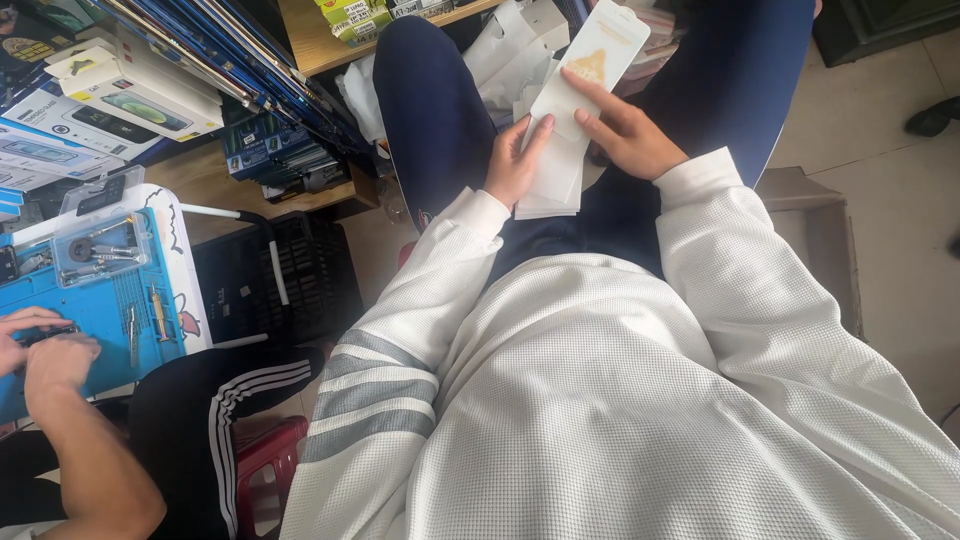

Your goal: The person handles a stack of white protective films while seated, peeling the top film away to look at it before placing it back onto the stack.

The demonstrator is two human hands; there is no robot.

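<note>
A stack of flat white sleeves point(556, 165) lay on the lap, topped by a long white sleeve with an orange emblem point(593, 62). White phone boxes point(135, 92) sat upper left; yellow-green cartons point(352, 17) stood on the shelf.

Counts in view: four hands, one stack of packets, one mat.

Two hands, left hand point(515, 160) and right hand point(625, 130), belong to the wearer; two more hands point(45, 355) belong to a co-worker. One stack of white packets point(565, 130), one blue work mat point(95, 310), one clear parts case point(100, 245), one red stool point(265, 465).
</note>
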